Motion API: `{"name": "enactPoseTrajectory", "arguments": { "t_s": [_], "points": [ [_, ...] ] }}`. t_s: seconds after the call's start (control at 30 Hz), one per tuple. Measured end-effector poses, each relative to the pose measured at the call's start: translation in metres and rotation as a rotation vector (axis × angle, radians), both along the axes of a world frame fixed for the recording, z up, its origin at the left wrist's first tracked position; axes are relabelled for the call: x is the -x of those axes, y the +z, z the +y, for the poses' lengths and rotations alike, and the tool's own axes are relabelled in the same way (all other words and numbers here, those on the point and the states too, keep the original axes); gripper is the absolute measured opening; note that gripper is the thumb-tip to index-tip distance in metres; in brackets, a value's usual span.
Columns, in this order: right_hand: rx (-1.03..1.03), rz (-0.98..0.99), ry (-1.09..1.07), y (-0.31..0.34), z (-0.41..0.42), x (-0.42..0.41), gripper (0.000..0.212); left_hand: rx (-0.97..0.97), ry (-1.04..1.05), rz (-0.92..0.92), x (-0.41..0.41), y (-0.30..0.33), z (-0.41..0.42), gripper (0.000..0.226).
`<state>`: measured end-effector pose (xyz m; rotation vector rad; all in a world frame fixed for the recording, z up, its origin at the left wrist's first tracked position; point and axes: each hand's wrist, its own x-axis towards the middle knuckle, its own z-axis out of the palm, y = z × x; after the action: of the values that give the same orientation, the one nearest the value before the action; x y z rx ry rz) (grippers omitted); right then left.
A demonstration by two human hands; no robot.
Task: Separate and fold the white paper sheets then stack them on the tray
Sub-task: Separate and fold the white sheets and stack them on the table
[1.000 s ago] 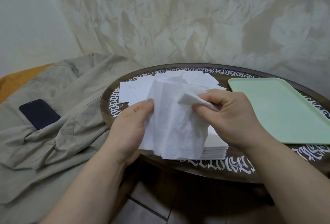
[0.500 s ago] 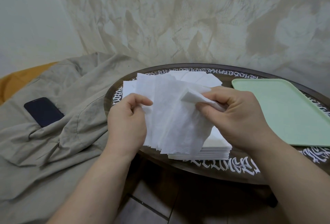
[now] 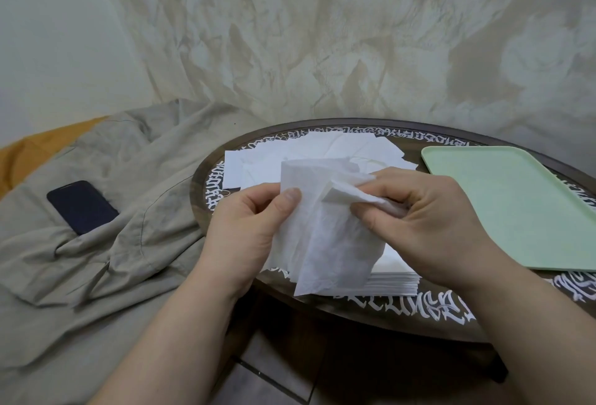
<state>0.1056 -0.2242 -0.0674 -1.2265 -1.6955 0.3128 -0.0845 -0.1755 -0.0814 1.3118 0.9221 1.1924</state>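
Note:
A thin white paper sheet [image 3: 325, 243] hangs in front of me over the near edge of the round table. My left hand [image 3: 248, 224] pinches its left edge between thumb and fingers. My right hand [image 3: 429, 220] pinches a peeled-up corner layer of the same sheet. Under the sheet lies a neat stack of white sheets [image 3: 393, 278], partly hidden. Loose white sheets [image 3: 322, 149] are spread behind it. The pale green tray [image 3: 516, 204] sits to the right with nothing on it.
The dark round table [image 3: 403, 308] has white script around its rim. A beige cloth [image 3: 113, 243] covers the surface to the left, with a dark phone [image 3: 82, 206] lying on it. A mottled wall stands close behind. Tiled floor shows below the table.
My left hand has moved closer to the right hand, bunching the sheet narrower. The right hand keeps its pinch on the peeled corner.

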Motion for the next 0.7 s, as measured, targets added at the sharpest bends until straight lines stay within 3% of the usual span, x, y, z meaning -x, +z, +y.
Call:
{"name": "enactPoseTrajectory", "arguments": {
  "t_s": [0.13, 0.3, 0.4, 0.53, 0.63, 0.7],
  "points": [
    [0.048, 0.013, 0.001, -0.001, 0.002, -0.004, 0.014, -0.019, -0.049, 0.056, 0.000, -0.001, 0.001, 0.006],
    [0.067, -0.075, -0.097, 0.004, 0.001, -0.006, 0.018, -0.093, 0.096, 0.164, 0.000, -0.003, 0.004, 0.018],
    [0.068, -0.077, -0.063, 0.015, -0.007, -0.005, 0.010, -0.091, 0.136, 0.171, 0.002, -0.005, 0.005, 0.016],
    [0.180, -0.058, 0.120, 0.020, -0.014, 0.004, 0.012, -0.079, 0.052, 0.150, 0.000, -0.001, 0.002, 0.021],
    [0.155, -0.090, 0.077, 0.014, -0.009, 0.005, 0.011, -0.072, -0.071, 0.152, 0.002, -0.001, -0.002, 0.013],
    [0.154, -0.100, 0.060, 0.012, -0.007, 0.004, 0.009, -0.131, -0.120, 0.202, 0.004, -0.003, -0.004, 0.033]
  ]
}}
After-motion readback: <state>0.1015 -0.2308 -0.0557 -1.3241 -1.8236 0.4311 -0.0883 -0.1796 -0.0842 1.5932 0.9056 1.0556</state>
